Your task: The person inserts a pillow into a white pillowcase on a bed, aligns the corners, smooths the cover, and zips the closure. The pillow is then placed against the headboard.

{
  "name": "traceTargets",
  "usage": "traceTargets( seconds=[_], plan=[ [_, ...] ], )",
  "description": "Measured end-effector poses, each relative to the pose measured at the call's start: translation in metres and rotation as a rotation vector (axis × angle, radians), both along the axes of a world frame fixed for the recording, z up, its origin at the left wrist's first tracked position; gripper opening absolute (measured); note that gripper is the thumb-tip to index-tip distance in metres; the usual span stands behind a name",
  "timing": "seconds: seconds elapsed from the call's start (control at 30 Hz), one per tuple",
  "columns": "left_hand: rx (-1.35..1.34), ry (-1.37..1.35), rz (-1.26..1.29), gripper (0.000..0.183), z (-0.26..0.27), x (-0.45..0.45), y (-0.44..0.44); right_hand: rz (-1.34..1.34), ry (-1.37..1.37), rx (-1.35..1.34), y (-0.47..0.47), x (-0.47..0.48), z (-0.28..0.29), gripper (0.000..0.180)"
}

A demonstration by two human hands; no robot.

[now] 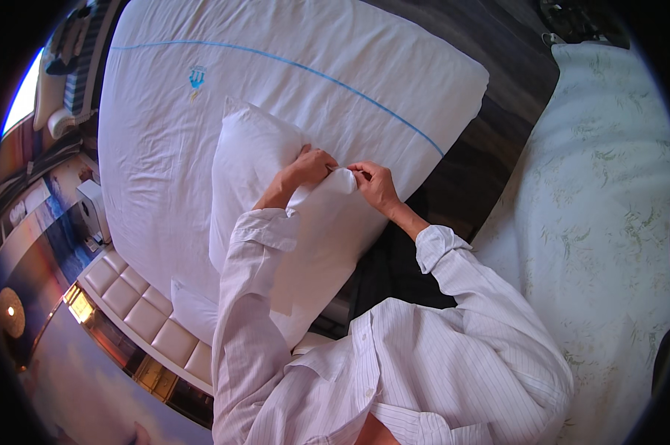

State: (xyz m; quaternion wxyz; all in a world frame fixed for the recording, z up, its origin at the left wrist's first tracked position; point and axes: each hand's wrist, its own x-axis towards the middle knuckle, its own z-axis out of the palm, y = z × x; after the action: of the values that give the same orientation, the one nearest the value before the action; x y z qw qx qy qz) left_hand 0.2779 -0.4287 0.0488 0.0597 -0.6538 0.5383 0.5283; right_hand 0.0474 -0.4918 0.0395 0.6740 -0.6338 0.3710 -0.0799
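A white pillow in a pillowcase (257, 139) lies on a bed covered with a white sheet (157, 144). My left hand (311, 167) pinches the edge of the pillowcase near its right corner. Close beside it, my right hand (373, 181) grips the same fabric between thumb and fingers. A small fold of white cloth (341, 181) bulges between the two hands. Part of the pillow's near side is hidden behind my left forearm and sleeve.
A second white pillow (193, 311) lies by the tufted headboard (146, 311). To the right is another bed with a pale leaf-patterned cover (596, 194), across a strip of dark floor (513, 72). A white box-shaped object (93, 208) stands beyond the headboard's left end.
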Motion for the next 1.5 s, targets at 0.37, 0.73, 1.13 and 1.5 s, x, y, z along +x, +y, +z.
traceTargets(
  seconds=[0.37,0.73,1.13,1.5],
  plan=[
    [-0.007,0.034,0.044,0.031,0.012,0.005,0.000,-0.047,-0.076,1.001,-0.012,-0.005,-0.019,0.033],
    [-0.056,0.076,0.234,0.027,0.017,0.008,-0.002,0.025,-0.069,0.451,0.016,0.010,-0.019,0.018],
    [-0.267,0.073,0.173,0.022,0.025,0.003,-0.001,-0.055,0.095,0.205,0.031,0.014,-0.053,0.016],
    [-0.168,-0.200,-0.246,0.022,0.033,-0.015,-0.004,-0.024,0.027,0.303,0.040,-0.013,-0.030,0.019]
  ],
)
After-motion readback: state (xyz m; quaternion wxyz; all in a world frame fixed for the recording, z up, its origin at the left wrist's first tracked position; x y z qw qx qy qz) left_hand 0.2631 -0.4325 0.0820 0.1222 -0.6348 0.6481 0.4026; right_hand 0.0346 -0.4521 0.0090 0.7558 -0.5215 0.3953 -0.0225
